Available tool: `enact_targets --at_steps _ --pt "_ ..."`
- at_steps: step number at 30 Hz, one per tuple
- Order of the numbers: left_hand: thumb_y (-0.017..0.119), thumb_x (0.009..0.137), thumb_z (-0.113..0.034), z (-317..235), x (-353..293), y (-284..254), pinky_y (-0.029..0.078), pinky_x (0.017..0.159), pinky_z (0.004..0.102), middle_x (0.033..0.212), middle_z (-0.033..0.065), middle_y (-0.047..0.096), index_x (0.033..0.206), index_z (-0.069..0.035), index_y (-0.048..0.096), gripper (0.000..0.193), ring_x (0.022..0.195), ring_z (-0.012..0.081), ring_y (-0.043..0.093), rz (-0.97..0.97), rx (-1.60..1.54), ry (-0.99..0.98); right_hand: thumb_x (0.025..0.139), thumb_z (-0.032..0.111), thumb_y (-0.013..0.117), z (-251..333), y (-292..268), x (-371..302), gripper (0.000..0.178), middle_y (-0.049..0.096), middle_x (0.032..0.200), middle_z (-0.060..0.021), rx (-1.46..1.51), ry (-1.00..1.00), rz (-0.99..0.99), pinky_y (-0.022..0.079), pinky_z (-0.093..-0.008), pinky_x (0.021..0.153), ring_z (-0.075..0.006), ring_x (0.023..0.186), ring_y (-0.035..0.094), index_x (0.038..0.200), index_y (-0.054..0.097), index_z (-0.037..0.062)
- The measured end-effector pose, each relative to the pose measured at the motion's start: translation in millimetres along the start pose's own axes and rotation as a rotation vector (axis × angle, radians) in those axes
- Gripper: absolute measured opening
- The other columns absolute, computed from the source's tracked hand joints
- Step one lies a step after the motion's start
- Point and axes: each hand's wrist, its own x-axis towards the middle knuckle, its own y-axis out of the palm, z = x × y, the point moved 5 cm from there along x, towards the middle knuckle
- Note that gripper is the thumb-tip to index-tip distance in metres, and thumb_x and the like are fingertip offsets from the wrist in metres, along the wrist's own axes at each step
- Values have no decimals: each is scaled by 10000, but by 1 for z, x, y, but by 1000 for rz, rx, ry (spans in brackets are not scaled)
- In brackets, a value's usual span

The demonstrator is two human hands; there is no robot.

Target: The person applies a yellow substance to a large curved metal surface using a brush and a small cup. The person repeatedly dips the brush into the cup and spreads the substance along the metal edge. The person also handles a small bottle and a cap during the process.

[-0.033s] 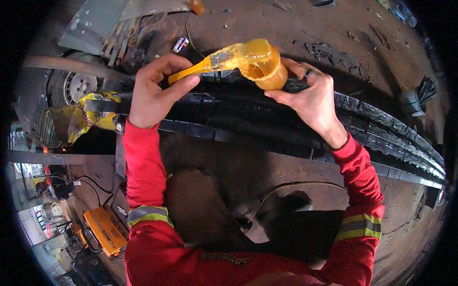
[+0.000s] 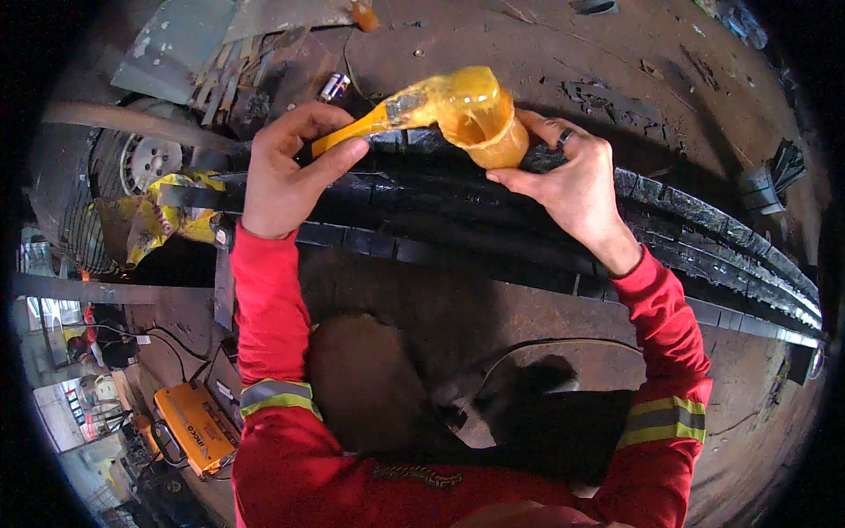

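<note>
My left hand [image 2: 295, 167] pinches the yellow handle of a paintbrush [image 2: 352, 132] between thumb and fingers. Thick, glossy amber-yellow stuff coats its grey ferrule and covers the bristles. The coated head [image 2: 473, 85] is over the mouth of a small amber cup [image 2: 503, 145], against its far rim. Around the cup's right side curl the fingers and thumb of my right hand [image 2: 576, 180], which wears a dark ring. The cup is tilted with its opening toward the left, and smears of the same stuff line it. Both hands are above long dark metal bars.
The black bars [image 2: 458, 207] run across from left to right. At left are a wheel [image 2: 154, 160] and a crumpled yellow bag [image 2: 150, 224]. An orange power unit [image 2: 195, 427] with cables sits lower left. A can [image 2: 334, 86] lies beyond; a bucket of rods [image 2: 761, 191] stands right.
The brush head and cup have shifted very slightly up in the picture, and more of the cup's inside shows. Both hands keep their hold.
</note>
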Motion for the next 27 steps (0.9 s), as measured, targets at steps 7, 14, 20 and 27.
enact_targets --at_steps 7,14,20,27 --pt "695 829 -89 -15 -24 -2 411 693 207 830 6 605 929 -1 618 154 771 58 538 -180 -41 -8 613 195 867 2 -4 -14 599 695 868 -98 135 104 -18 491 -243 706 -79 729 591 1102 636 -63" --pt "686 832 -71 -24 -43 13 390 692 200 851 -8 589 958 5 599 171 780 50 513 -80 17 -10 607 240 858 -1 -16 -8 544 703 887 -172 171 89 -126 526 -283 779 -179 822 696 1040 672 -32" --pt "607 880 -105 -11 -64 -10 314 563 213 735 -9 497 931 -18 571 107 638 54 402 -227 -254 -5 619 231 857 -15 -14 -4 547 710 876 -147 272 158 -126 532 -279 771 -145 774 685 1035 664 -67" --pt "544 929 -210 -50 -83 -81 286 556 241 703 16 439 1024 43 548 271 608 89 354 -392 -496 232 662 173 847 4 26 -2 503 700 925 -108 273 172 3 510 -262 801 -110 820 649 1059 653 -70"
